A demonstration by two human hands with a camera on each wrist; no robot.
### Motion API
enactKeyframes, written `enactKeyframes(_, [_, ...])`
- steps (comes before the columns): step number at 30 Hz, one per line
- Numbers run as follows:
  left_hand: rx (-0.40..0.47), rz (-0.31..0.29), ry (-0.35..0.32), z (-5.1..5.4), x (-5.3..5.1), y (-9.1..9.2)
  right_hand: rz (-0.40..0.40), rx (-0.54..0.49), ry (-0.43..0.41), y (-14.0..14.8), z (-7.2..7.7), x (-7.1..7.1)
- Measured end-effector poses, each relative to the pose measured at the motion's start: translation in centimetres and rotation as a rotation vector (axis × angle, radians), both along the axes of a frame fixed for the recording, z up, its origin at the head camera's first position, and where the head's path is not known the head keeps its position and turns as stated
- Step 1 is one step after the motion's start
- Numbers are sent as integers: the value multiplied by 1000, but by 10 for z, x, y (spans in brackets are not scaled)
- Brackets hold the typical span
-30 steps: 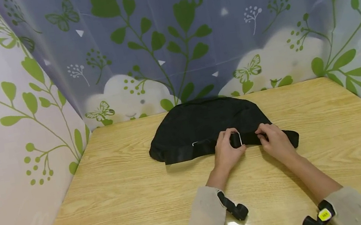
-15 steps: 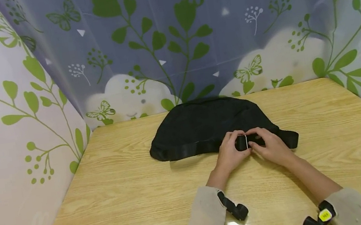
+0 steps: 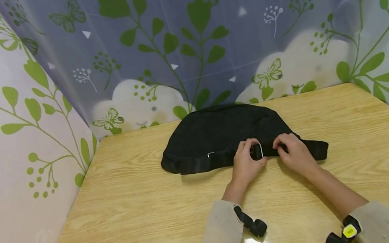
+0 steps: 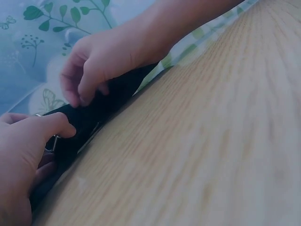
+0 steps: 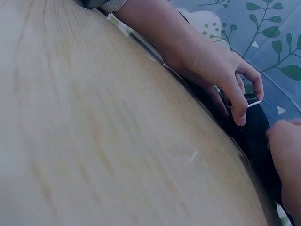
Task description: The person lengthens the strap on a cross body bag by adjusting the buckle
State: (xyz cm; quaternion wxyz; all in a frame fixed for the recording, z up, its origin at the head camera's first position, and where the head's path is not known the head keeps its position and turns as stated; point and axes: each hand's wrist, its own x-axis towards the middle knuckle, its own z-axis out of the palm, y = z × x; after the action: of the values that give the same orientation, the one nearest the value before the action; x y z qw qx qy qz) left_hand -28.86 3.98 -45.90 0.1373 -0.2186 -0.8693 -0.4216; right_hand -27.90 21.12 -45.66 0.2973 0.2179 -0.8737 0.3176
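Note:
A black half-moon fabric bag [image 3: 226, 127] lies on the table, a wide black strap [image 3: 195, 164] along its near edge. My left hand [image 3: 246, 163] holds a silver rectangular buckle [image 3: 261, 150] on that strap, thumb at its lower edge and fingers at its upper edge. In the right wrist view a bright bar of the buckle [image 5: 254, 104] shows between those fingers. Just to the right, my right hand [image 3: 296, 154] pinches the strap with thumb and fingertips, partly hidden by the hand itself. Beyond it, the strap's looped right part [image 3: 318, 150] sticks out past the bag.
A second small silver metal piece [image 3: 211, 154] sits on the strap left of my left hand. The wood-grain table [image 3: 138, 224] extends toward me. A printed curtain [image 3: 154, 60] stands directly behind the bag, and a pale printed curtain [image 3: 14, 167] borders the left side.
My right hand moved left to meet the left hand at the buckle, then drew back right. The strap's right part now reaches slightly farther right. The left hand shifted slightly right, then back.

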Motion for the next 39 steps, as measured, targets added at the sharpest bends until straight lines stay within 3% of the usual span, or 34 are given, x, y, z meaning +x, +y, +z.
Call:
enactKeyframes(5, [2,22,-9,-1,0,0,-79,-19,-77,0,2,2])
enactKeyframes(15, [-40,-25,-21,-1,-2,1,-125,-12,-115,1,2,3])
enactKeyframes(18, [-53,-29,-25,-1,-1,1,-106,-4,-112,1,2,4])
enactKeyframes(27, [-90,-48,16,-1,0,-1,81,34,13,-2,-1,4])
enactKeyframes(39, [-96,-33,32,1,1,0,41,35,47,-2,1,0])
